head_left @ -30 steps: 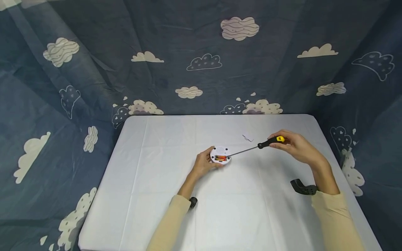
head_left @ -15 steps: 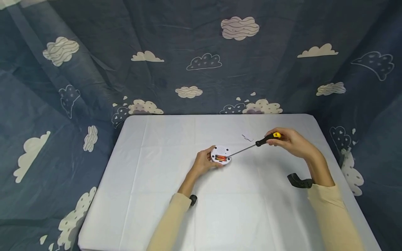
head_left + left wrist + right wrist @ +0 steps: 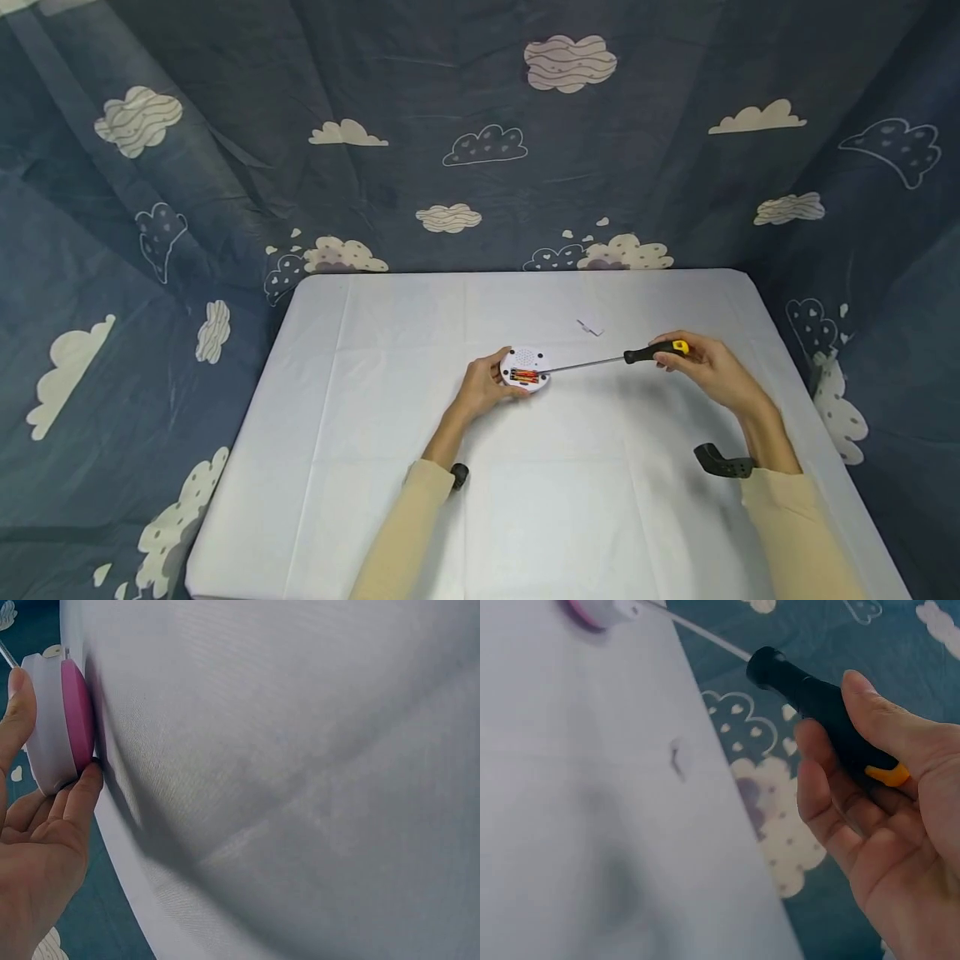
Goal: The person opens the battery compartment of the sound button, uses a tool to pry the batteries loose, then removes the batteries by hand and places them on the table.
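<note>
My left hand point(image 3: 480, 387) holds a round white device point(image 3: 527, 358) by its edge, thumb on the near side and fingers behind. Its back faces up, showing speaker holes and an uncovered compartment with red-orange batteries point(image 3: 524, 376). In the left wrist view the device's other side is a pink disc point(image 3: 77, 712), close over the cloth. My right hand point(image 3: 716, 371) grips a screwdriver point(image 3: 641, 354) by its black and yellow handle, thumb on top and fingers beneath. The long shaft slants left, its tip at the right end of the batteries.
A small white battery cover point(image 3: 590, 327) lies on the white-clothed table point(image 3: 405, 317), beyond the screwdriver. Dark blue cloud-print cloth point(image 3: 405, 183) hangs behind and at both sides. A black wrist camera mount point(image 3: 723, 462) juts from the right wrist.
My right hand went left a little, then back right and down, so the screwdriver now lies flatter. Its tip stays by the batteries. The device in my left hand has barely shifted.
</note>
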{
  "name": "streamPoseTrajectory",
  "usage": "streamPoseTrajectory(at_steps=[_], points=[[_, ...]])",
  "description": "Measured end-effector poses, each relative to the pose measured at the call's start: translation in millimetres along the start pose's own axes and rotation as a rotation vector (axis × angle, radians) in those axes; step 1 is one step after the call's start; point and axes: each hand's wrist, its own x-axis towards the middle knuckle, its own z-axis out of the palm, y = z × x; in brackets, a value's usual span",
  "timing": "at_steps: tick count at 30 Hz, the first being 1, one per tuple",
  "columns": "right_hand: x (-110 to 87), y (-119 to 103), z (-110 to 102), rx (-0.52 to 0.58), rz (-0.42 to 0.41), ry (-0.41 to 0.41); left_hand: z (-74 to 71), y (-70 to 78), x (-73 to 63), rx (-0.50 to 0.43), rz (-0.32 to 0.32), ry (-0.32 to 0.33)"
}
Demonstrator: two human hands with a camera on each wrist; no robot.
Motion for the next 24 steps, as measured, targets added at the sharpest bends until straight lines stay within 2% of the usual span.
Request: streamPoseTrajectory(at_steps=[7,19,24], points=[[-14.5,28,12,0.096,0.012,0.061,-0.2,0.0,-1.3,-0.042,-0.013,-0.010],[-29.1,57,31,0.114,0.153,0.087,-0.9,-0.5,-0.7,-0.054,-0.045,-0.003],[-35.3,64,37,0.152,0.161,0.088,-0.9,-1.2,-0.6,-0.049,-0.049,-0.002]])
